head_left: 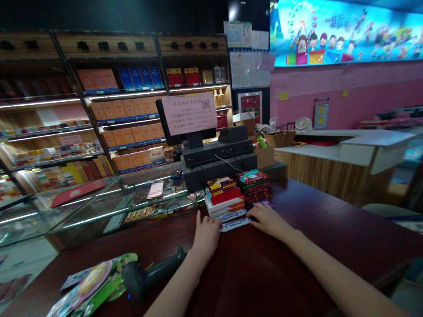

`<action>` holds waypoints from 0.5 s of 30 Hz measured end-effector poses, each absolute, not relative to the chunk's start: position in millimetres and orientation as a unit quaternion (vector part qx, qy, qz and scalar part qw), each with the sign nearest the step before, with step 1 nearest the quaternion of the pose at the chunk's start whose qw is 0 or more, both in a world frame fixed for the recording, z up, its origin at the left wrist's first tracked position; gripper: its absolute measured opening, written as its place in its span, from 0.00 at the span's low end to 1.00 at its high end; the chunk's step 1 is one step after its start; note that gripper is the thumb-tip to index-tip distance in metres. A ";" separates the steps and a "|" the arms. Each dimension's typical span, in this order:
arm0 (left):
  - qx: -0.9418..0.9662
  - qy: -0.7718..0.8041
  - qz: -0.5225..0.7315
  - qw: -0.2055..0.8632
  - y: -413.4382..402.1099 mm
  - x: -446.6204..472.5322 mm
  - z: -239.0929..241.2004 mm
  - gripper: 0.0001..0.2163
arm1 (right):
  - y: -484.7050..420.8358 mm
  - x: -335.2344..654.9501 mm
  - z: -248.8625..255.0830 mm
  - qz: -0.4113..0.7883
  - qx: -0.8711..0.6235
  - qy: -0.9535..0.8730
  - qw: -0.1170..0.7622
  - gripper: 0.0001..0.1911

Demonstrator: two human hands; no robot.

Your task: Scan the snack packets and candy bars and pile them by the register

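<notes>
Two slim blue-and-white stick packets (235, 224) lie side by side on the dark red-brown table, against a stack of small boxes. My left hand (206, 233) touches their left ends with the thumb side, its index finger stretched out and apart. At the right ends, the curved fingers and thumb of my right hand (267, 219) close around the packets. Just behind them rises the stack of red, white and yellow boxes (224, 197). To its right is a pile of dark red packets (254, 187). Part of a purple wrapper (267, 204) shows behind my right hand.
A black handheld barcode scanner (150, 270) lies near my left forearm, beside colourful carded packages (95, 286). Behind the stacks stands a black register (218, 154) with a pink paper sign (189, 113). A glass display case (125, 198) is on the left, with stocked shelves (128, 110) beyond.
</notes>
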State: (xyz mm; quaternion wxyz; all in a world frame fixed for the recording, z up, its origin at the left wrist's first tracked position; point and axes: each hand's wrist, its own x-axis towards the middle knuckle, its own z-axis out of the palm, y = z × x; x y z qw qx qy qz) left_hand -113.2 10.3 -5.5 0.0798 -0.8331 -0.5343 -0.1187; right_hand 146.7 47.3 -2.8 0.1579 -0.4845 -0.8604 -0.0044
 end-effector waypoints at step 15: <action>-0.846 -0.510 -0.141 0.063 -12.5 -110.1 -8.0 0.15 | 38.3 158.7 -22.2 -0.061 -0.481 -0.848 0.214 0.20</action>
